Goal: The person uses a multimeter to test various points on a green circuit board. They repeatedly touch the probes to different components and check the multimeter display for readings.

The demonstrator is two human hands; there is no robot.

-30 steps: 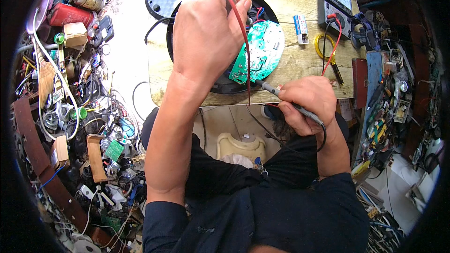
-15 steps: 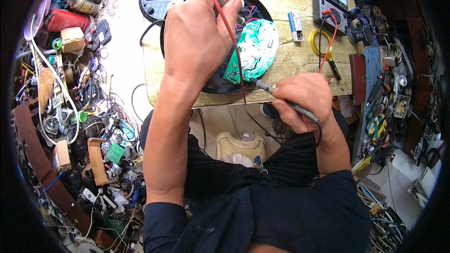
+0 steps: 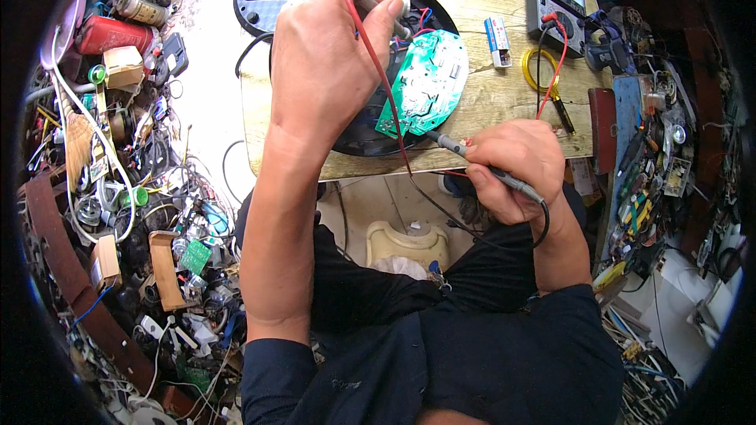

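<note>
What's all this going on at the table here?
Someone's left hand holds a red-wired probe over a round black housing. The right hand holds a black-wired probe, its tip by the near edge of a green circuit board. Whether either tip touches anything, I can't tell. A dial meter sits toward the far right of the wooden table.

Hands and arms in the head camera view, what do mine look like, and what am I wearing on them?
Your left hand and right hand are ungloved, with no wristwatch showing. Both forearms are bare; short, dark navy sleeves end near the elbows.
</note>
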